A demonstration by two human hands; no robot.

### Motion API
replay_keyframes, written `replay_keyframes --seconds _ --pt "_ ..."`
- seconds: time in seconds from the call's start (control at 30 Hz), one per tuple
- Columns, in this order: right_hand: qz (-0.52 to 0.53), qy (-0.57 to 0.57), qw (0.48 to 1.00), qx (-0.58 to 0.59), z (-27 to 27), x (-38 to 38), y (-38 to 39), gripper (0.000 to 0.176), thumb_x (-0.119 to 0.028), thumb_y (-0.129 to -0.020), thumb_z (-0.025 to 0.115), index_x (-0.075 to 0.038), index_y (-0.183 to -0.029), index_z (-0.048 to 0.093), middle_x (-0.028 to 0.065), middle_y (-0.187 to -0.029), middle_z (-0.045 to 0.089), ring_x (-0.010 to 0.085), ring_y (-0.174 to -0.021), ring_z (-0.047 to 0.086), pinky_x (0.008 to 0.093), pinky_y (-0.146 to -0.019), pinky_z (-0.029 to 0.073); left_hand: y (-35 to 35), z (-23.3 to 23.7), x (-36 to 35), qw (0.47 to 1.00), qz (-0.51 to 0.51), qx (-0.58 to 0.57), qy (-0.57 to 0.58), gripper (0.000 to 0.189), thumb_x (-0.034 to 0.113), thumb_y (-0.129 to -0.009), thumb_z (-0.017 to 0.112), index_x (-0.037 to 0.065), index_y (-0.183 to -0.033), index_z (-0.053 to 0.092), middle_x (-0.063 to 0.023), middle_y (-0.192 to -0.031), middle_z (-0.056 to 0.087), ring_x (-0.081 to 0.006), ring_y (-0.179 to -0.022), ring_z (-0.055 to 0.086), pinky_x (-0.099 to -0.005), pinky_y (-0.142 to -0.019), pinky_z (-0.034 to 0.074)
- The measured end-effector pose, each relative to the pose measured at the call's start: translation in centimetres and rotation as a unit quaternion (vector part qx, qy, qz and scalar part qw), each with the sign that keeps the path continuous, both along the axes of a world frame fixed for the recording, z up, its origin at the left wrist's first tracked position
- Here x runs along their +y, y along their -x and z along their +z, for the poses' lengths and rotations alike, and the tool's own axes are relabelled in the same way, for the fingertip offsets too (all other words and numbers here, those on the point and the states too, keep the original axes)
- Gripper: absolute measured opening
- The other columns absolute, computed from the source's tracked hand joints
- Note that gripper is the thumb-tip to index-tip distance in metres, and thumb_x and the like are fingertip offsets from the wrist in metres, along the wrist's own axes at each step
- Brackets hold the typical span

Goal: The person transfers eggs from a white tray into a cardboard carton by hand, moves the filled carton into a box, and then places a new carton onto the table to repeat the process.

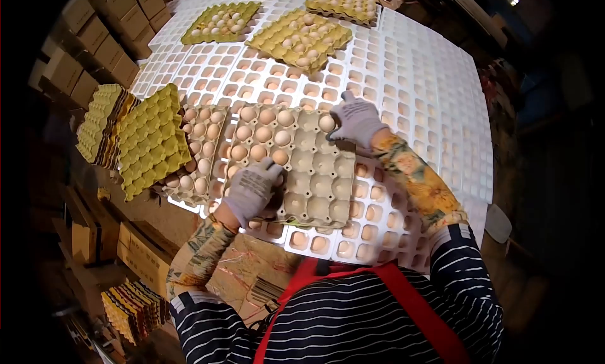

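Observation:
A grey pulp egg tray (309, 186) lies in front of me, with eggs in its left columns and bare cups over much of its right part. My left hand (254, 186), in a light grey glove, bends down over the left-middle cups; its fingers are curled, and what they hold is hidden beneath them. At the tray's far right corner, my right hand (359, 121), gloved too, has its fingertips round a pale egg (326, 123). Close to my left hand sits a brown egg (279, 157). Another filled egg tray (220, 137) is on the left.
White plastic sheets with square pockets (403, 68) cover the table, many holding eggs. Yellow trays of eggs (299, 38) rest at the far side. An upturned yellow tray (151, 140) leans by stacked trays (101, 125) at left. Cardboard boxes (101, 39) stand behind them.

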State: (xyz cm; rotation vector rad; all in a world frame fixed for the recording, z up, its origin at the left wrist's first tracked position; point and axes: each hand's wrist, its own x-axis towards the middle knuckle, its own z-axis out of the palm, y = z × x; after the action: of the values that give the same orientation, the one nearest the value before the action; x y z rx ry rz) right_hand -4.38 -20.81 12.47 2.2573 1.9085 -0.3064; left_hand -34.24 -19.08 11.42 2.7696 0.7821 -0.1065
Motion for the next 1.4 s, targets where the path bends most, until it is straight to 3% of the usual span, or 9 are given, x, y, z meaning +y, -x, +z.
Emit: replay_keyframes --seconds 0.1,0.23,0.33,0.47,0.5,0.6,0.8,1.0,1.4 --pt "0.022 -0.007 0.999 -0.026 -1.1 1.1 1.1 0.053 -0.049 -0.072 0.077 -0.016 -0.113 0.069 0.0164 -0.123 0.051 0.0347 -0.105 0.064 0.0444 -0.090 0.053 3.4 -4.1 3.1 0.938 0.059 -0.294 0.172 0.064 0.012 -0.077 0.076 0.009 -0.137 0.053 -0.0089 -0.119 0.063 -0.0240 -0.096 0.068 -0.0369 -0.086 0.055" --pt "-0.085 -0.234 0.930 0.269 -3.7 -1.8 -1.9 0.046 -0.043 -0.079 0.075 -0.010 -0.111 0.071 0.0139 -0.113 0.066 0.0257 -0.094 0.069 0.0390 -0.081 0.055 2.8 -0.7 1.8 0.586 0.150 -0.527 0.598 0.061 0.005 -0.082 0.068 0.005 -0.141 0.052 -0.0093 -0.132 0.057 -0.0206 -0.117 0.059 -0.0332 -0.098 0.051" --pt "-0.269 -0.110 0.501 0.815 -4.4 -6.7 -3.3 0.050 -0.035 -0.091 0.073 -0.004 -0.129 0.063 0.0057 -0.108 0.068 0.0134 -0.087 0.065 0.0257 -0.086 0.051 0.0 -1.3 3.3 0.953 0.093 -0.233 0.167 0.050 0.017 -0.077 0.075 0.012 -0.125 0.061 -0.0120 -0.129 0.057 -0.0296 -0.107 0.063 -0.0399 -0.090 0.053" --pt "-0.062 -0.216 0.552 0.803 -6.3 -20.0 -5.4 0.064 -0.032 -0.094 0.069 -0.008 -0.147 0.043 0.0082 -0.133 0.059 0.0134 -0.099 0.060 0.0331 -0.083 0.051 -5.2 -2.4 2.6 0.996 0.042 -0.028 -0.078 0.033 0.016 -0.073 0.072 0.018 -0.106 0.069 -0.0151 -0.121 0.055 -0.0385 -0.098 0.063 -0.0479 -0.080 0.053" --pt "-0.217 -0.170 0.359 0.892 -6.8 -23.4 -7.2 0.061 -0.033 -0.096 0.065 -0.006 -0.146 0.044 0.0107 -0.127 0.063 0.0168 -0.095 0.062 0.0318 -0.081 0.052 -5.9 -1.3 2.7 0.993 0.023 0.009 -0.111 0.034 0.019 -0.072 0.074 0.018 -0.106 0.070 -0.0133 -0.121 0.056 -0.0367 -0.099 0.062 -0.0469 -0.082 0.053" --pt "-0.187 -0.416 0.629 0.630 -9.5 -36.5 -13.4 0.051 -0.028 -0.097 0.063 -0.003 -0.140 0.050 0.0127 -0.123 0.064 0.0181 -0.095 0.065 0.0318 -0.081 0.054 -5.2 -0.6 4.7 0.999 0.002 0.021 -0.043 0.043 0.022 -0.065 0.079 0.013 -0.106 0.068 -0.0143 -0.099 0.063 -0.0366 -0.096 0.061 -0.0441 -0.080 0.052" --pt "-0.610 -0.352 0.570 0.424 -7.3 -52.2 -33.4 0.032 -0.027 -0.084 0.076 -0.007 -0.110 0.070 0.0154 -0.128 0.062 0.0269 -0.109 0.063 0.0370 -0.093 0.051 -12.7 -0.2 -3.6 0.868 0.235 -0.273 0.340 0.047 0.008 -0.089 0.070 0.000 -0.133 0.055 -0.0078 -0.122 0.062 -0.0172 -0.108 0.059 -0.0288 -0.093 0.049" --pt "-0.484 -0.162 0.853 0.108 -11.2 -52.2 -46.3 0.054 -0.040 -0.081 0.068 -0.021 -0.132 0.058 0.0171 -0.138 0.048 0.0344 -0.114 0.060 0.0447 -0.097 0.050 -43.7 -1.5 -29.9 0.923 -0.107 -0.225 0.294 0.045 0.016 -0.077 0.084 0.004 -0.116 0.066 -0.0109 -0.111 0.062 -0.0253 -0.100 0.065 -0.0324 -0.085 0.054" --pt "-0.457 -0.417 0.747 0.243 -13.3 -49.6 -57.9 0.040 -0.029 -0.087 0.055 -0.016 -0.123 0.067 0.0152 -0.121 0.063 0.0344 -0.116 0.058 0.0423 -0.100 0.048 -65.6 -5.6 -40.5 0.979 -0.186 -0.041 0.070 0.041 0.022 -0.084 0.066 0.014 -0.124 0.063 -0.0161 -0.116 0.059 -0.0363 -0.097 0.065 -0.0454 -0.083 0.054"
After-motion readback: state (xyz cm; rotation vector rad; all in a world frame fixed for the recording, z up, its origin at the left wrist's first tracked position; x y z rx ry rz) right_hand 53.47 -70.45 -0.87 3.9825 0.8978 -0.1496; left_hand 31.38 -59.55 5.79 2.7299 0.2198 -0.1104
